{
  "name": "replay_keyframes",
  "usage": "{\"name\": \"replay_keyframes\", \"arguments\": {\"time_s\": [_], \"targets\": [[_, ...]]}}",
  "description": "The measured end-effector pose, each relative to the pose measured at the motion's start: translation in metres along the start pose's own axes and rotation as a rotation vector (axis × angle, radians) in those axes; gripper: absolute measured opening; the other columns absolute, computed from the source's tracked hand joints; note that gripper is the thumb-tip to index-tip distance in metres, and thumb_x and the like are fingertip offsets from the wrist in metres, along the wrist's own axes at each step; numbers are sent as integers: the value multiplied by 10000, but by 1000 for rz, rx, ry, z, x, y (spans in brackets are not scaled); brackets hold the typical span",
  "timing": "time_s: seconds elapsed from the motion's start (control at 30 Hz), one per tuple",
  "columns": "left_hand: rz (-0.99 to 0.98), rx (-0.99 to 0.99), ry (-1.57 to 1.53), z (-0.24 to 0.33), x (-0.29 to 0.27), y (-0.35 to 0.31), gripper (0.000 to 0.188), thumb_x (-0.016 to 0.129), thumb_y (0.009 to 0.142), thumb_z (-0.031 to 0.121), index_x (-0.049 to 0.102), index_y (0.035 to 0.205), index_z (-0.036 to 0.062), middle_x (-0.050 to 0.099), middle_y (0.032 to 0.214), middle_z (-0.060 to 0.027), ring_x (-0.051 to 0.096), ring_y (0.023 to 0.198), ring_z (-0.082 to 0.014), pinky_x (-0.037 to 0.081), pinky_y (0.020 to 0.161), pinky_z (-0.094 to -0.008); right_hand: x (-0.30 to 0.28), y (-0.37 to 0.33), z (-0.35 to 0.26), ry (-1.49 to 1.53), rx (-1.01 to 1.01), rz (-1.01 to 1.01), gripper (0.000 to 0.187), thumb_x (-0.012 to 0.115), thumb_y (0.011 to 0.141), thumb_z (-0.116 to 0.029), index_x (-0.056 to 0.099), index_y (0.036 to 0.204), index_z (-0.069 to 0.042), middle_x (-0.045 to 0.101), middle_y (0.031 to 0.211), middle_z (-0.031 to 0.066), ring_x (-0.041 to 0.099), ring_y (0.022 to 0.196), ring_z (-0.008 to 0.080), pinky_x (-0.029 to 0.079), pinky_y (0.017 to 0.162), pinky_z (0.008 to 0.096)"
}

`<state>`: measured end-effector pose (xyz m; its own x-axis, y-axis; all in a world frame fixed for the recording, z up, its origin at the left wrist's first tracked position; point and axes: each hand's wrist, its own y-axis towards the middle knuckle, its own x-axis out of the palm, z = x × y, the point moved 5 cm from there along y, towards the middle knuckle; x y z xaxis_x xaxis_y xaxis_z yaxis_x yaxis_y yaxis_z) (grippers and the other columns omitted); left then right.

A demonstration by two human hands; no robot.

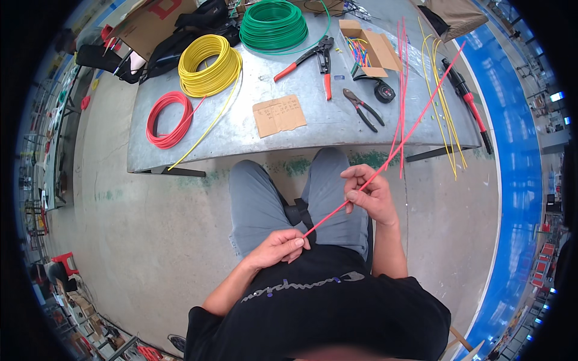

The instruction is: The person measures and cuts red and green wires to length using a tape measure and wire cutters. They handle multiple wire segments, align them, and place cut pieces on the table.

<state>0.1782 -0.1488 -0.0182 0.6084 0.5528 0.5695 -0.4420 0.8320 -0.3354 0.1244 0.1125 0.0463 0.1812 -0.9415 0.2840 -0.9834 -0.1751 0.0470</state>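
A length of red wire [328, 218] slants over my lap, from my waist up to the right across the table's front edge. Its near end sits in my left hand [279, 248], closed on it with thumb against fingers. Farther up, my right hand [371, 194] pinches the same wire between thumb and fingers, above my right thigh. Beyond it, several loose red wires [402, 90] lie over the table's front edge, partly crossed by the held one. Right of them are several cut yellow wires [442, 99], their ends also hanging past the edge.
On the metal table [223, 129] lie coils of red [153, 132], yellow [188, 75] and green wire [271, 27]. Nearby are a crimping tool [326, 60], pliers [363, 111], a tape measure [384, 92], a cardboard piece [279, 116], an open box [382, 53] and a red-and-black tool [466, 99].
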Motion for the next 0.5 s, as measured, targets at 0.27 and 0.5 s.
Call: {"name": "replay_keyframes", "arguments": {"time_s": [0.27,0.5], "targets": [[-57,109,13,4,1,-1,278,571,1126,201,698,1076,-41,569,739,-12,510,639,-81,420,588,-247,-9,0,0,69,-30,16,424,716,987,-61,571,1375,33,647,852,69,656,663,127,556,607,257],[-25,45,72,6,1,0,259,571,1128,186,704,1097,-34,574,717,-3,537,612,-79,435,584,-255,-10,0,2,74,-21,15,451,720,990,-79,565,1396,40,650,855,73,655,665,130,557,611,258]]}}
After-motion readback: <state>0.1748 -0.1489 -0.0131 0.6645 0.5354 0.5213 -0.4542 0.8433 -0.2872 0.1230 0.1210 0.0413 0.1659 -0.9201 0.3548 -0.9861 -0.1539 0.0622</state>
